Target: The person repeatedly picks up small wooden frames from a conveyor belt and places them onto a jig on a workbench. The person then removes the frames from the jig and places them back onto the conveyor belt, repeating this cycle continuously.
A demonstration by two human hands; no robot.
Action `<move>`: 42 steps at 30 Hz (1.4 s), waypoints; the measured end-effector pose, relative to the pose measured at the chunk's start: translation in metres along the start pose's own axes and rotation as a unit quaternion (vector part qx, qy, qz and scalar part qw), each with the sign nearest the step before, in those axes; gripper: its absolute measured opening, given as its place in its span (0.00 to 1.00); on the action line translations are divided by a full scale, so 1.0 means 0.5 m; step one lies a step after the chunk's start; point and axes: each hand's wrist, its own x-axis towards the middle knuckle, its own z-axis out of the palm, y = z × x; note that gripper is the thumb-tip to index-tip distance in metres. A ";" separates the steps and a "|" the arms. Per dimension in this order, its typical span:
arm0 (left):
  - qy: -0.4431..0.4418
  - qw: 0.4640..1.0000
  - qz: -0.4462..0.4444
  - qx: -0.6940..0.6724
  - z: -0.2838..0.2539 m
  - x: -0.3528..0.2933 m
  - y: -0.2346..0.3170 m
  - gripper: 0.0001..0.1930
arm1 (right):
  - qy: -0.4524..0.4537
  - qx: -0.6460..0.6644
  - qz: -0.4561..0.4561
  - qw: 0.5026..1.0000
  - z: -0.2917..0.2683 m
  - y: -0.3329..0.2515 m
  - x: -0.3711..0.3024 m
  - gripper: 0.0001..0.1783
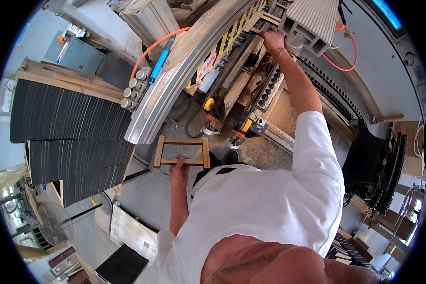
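Observation:
My left hand [179, 173] is closed round the near rail of a small rectangular wooden frame [182, 141], which hangs beside my body above the floor. My right arm stretches far forward to the machine. There my right hand [272, 42] is closed on a second pale wooden frame [254, 26], next to a grey ribbed metal block [312, 21]. That frame is partly hidden by my hand and the machine. Below my right arm, the machine's rails [241, 90] run towards me, with yellow knobs [209, 104] and red clamps at their near ends.
A long curved metal beam [149, 116] with striped warning tape juts out at the left. Behind it stand tall stacks of dark panels [71, 128]. Sawdust [281, 116] covers the machine bed and floor. A fan [55, 222] stands at the lower left. Orange hoses [156, 45] loop by the machine.

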 end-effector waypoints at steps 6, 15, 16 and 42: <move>0.054 0.999 0.006 0.006 -0.022 0.032 -0.024 0.14 | 0.020 -0.022 -0.020 0.999 0.013 0.002 0.002 0.17; 0.093 0.993 0.031 0.067 -0.068 0.045 -0.053 0.20 | 0.002 -0.016 -0.017 1.000 0.014 0.004 0.015 0.12; 0.102 0.991 0.032 0.081 -0.066 0.043 -0.052 0.20 | 0.002 -0.034 -0.015 0.999 0.011 0.000 0.023 0.13; 0.217 0.840 0.469 0.166 -0.181 -0.421 0.424 0.08 | 0.095 0.195 0.054 0.975 -0.228 -0.143 -0.006 0.20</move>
